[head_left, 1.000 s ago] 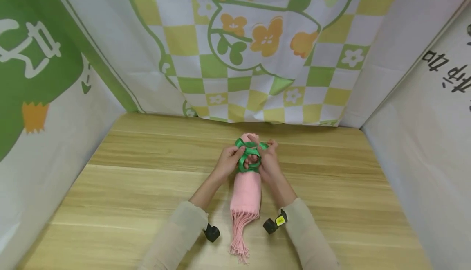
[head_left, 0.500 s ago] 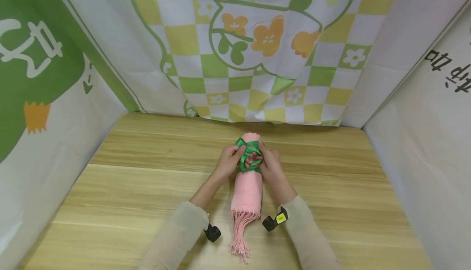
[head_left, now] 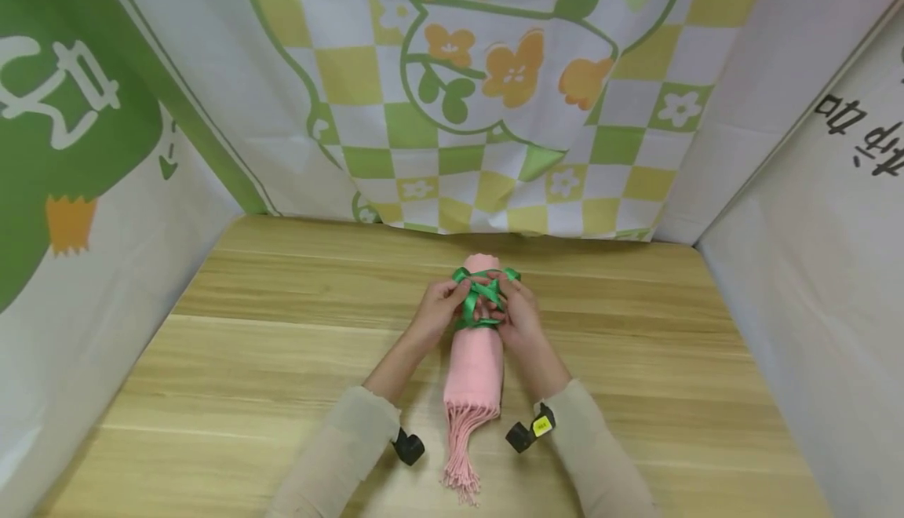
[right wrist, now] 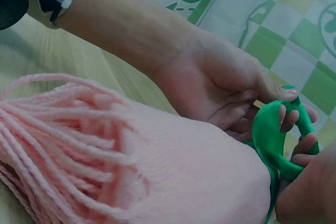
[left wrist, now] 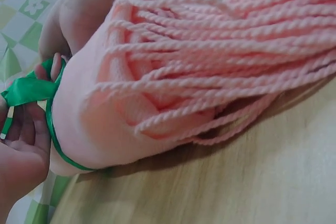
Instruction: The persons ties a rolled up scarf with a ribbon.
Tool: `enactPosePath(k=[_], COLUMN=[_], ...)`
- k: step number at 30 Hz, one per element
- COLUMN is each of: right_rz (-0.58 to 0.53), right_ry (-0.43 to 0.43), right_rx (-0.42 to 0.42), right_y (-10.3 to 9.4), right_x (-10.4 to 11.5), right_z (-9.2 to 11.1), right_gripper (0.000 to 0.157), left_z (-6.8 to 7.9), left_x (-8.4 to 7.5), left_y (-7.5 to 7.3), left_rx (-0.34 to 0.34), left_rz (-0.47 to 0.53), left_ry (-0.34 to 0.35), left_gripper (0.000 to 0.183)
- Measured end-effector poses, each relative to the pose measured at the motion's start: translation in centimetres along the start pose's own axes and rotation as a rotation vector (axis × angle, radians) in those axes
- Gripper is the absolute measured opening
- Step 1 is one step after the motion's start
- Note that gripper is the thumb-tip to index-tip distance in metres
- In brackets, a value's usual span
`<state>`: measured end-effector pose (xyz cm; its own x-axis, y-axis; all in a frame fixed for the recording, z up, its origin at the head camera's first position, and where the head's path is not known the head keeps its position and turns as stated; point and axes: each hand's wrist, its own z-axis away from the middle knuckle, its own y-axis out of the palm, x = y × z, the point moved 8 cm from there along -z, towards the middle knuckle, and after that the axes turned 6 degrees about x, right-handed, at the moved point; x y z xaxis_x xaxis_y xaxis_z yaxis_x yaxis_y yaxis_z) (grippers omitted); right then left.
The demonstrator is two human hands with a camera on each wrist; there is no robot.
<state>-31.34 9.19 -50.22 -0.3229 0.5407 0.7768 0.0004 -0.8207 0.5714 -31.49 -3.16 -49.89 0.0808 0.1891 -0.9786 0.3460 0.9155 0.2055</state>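
A rolled pink scarf [head_left: 475,369] with twisted fringe lies lengthwise on the table, fringe toward the person. Green ribbon [head_left: 484,290] circles it past its middle, with crossed strands and loops above the roll. My left hand [head_left: 436,312] pinches the ribbon between thumb and fingers, as the right wrist view shows. Across from it, my right hand [head_left: 521,315] holds the ribbon too, thumb on top; a small loop sticks out beyond its fingertips. Fingers of both hands meet among the strands. In the left wrist view, the ribbon band [left wrist: 65,157] sits close around the scarf [left wrist: 100,98].
The wood-grain table [head_left: 282,361] extends to both sides. A checked, flower-printed cloth [head_left: 508,180] hangs along its back edge, and printed panels stand left and right. Each sleeve carries a small black wrist camera [head_left: 408,447].
My right hand's outstretched index finger has drawn in, and its fingers have shifted along the ribbon. The ribbon loops have changed shape, with strands now crossing between the hands. The scarf has stayed put.
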Motion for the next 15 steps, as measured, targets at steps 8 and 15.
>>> enactPosePath(k=[8,15], right_rz=[0.181,0.238], right_ry=[-0.200,-0.268], right_rx=[-0.296,-0.361], right_y=[-1.6,-2.0], right_x=[0.8,0.4], right_z=[0.4,0.5], right_gripper=[0.028,0.032], left_z=[0.4,0.8], left_x=[0.7,0.8], left_y=[0.2,-0.3], left_rx=[0.053,-0.013], left_rz=[0.176,0.220], left_ry=[0.012,0.025], left_gripper=[0.032,0.038])
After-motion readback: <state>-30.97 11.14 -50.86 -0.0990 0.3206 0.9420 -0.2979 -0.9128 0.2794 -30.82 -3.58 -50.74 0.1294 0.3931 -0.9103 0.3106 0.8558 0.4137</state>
